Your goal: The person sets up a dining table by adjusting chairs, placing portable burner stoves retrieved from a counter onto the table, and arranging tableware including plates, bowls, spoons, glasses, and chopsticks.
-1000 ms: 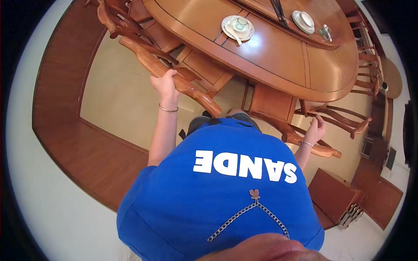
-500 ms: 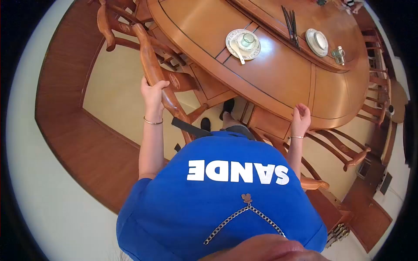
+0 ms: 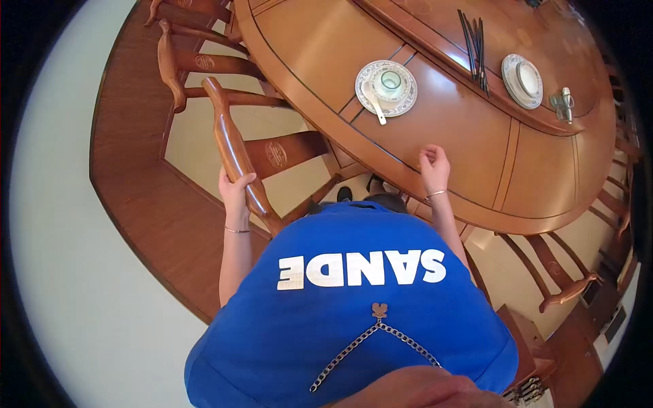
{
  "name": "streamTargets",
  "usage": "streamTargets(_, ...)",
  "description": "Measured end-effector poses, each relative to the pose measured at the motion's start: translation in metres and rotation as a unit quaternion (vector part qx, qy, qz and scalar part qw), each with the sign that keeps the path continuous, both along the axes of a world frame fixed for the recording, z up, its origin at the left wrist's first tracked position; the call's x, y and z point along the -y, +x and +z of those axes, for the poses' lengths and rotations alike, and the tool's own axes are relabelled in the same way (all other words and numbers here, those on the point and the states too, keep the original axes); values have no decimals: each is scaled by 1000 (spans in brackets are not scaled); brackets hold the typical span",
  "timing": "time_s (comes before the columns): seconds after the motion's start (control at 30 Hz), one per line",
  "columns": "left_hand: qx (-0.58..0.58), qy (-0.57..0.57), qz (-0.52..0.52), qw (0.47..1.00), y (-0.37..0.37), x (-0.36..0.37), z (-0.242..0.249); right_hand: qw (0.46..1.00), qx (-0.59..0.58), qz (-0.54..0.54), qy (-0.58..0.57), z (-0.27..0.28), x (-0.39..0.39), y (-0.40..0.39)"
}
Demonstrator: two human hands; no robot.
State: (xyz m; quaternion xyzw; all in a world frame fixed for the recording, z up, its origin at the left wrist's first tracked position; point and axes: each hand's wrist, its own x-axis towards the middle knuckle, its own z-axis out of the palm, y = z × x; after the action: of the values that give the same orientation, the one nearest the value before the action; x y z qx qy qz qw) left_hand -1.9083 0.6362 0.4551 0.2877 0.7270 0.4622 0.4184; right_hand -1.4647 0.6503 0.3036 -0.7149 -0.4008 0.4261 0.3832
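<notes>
My left hand (image 3: 235, 194) is wrapped round the top rail of a polished wooden chair (image 3: 230, 139), with the thumb lying over it. The chair's back has a carved panel and stands beside the round wooden table (image 3: 435, 129). Over the table's near edge is my right hand (image 3: 434, 168), fingers loosely bent and apart, with nothing seen in it. Farther in from that hand, a patterned plate (image 3: 364, 73) carries a small glass cup (image 3: 390, 80) and a white spoon (image 3: 375, 109).
Black chopsticks (image 3: 474, 54) lie on the raised middle of the table. Near them are another plate (image 3: 509, 85) with a white bowl (image 3: 528, 79) and some glassware (image 3: 563, 105). More wooden chairs (image 3: 204, 62) stand around the table. A brown border (image 3: 132, 156) runs along the floor at left.
My view has shifted, so the table and chair sit differently in it. My right hand has moved left and inward over the table's edge. My left hand still grips the chair rail.
</notes>
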Motion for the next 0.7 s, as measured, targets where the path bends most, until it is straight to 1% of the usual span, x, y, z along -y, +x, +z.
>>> streamTargets(0.03,10,2,17,1000,3,2,0,1000,-2,2,1,-4,-6,-3)
streamTargets(0.1,18,4,17,1000,1,-1,2,999,9,45,-26,-15,-21,-10)
streamTargets(0.17,26,7,-9,1000,-3,-11,3,998,18,51,-37,-3,-43,-21)
streamTargets(0.2,2,-4,-8,1000,-6,-10,-2,996,47,76,-18,-1,-57,-24)
streamTargets(0.23,4,-12,-8,1000,-9,-15,-5,992,77,102,-6,-3,-73,-24)
streamTargets(0.3,-41,-23,-2,999,-9,-9,-8,991,70,115,-13,-9,-98,-24)
streamTargets(0.37,-46,-36,21,998,3,-16,1,972,177,154,23,3,-128,-28)
streamTargets(0.4,-74,-40,14,996,4,-17,2,971,176,161,23,1,-140,-28)
streamTargets(0.43,-103,-44,8,994,4,-17,1,965,185,177,57,-1,-151,-30)
streamTargets(0.47,-108,-29,9,994,2,-17,-1,958,194,194,90,-2,-159,-33)
streamTargets(0.5,-111,-30,17,993,3,-17,-2,957,191,201,91,-1,-166,-36)
streamTargets(0.57,-139,-24,1,990,5,-17,-1,931,246,243,120,3,-179,-43)
streamTargets(0.6,-149,-39,14,988,10,-20,4,927,261,254,92,8,-184,-47)
streamTargets(0.63,-151,-40,18,988,9,-18,3,926,259,258,92,8,-186,-50)
streamTargets(0.7,-139,-39,15,989,6,-19,1,922,271,277,27,5,-191,-55)
